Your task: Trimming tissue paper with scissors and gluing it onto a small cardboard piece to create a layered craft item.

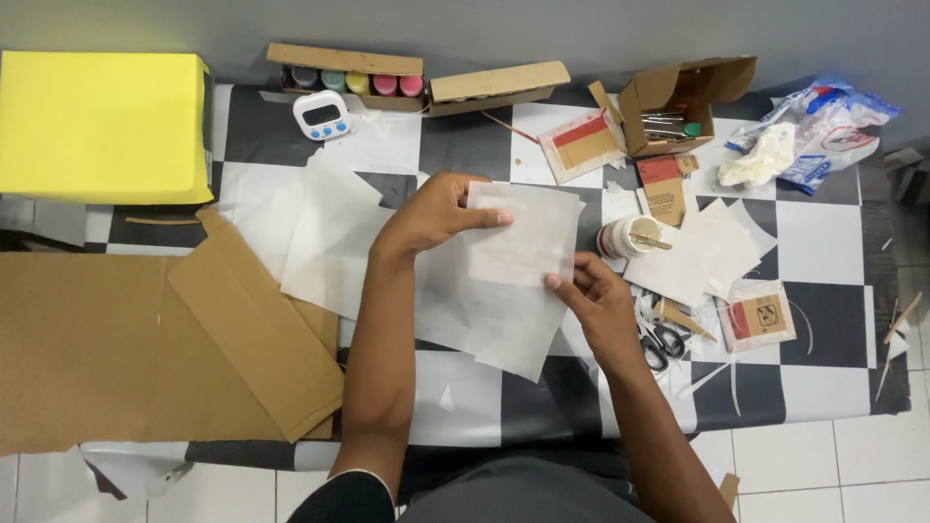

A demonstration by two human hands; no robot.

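A translucent sheet is pinched by left hand and right hand; scissors and glue jar lie just right of the sheet.

Bright, even overhead light; soft faint shadows; sharp focus; slight edge distortion.

Tablecloth black and white checks. Paper sheet translucent white, same as loose sheets around it. Big box bright yellow. Cardboard plain brown. Timer white with blue buttons. Paint jars grey, green, yellow, pink, in brown carton. Scissors black handles. Glue pot white. Plastic bag clear with blue and red print. Floor tiles white.
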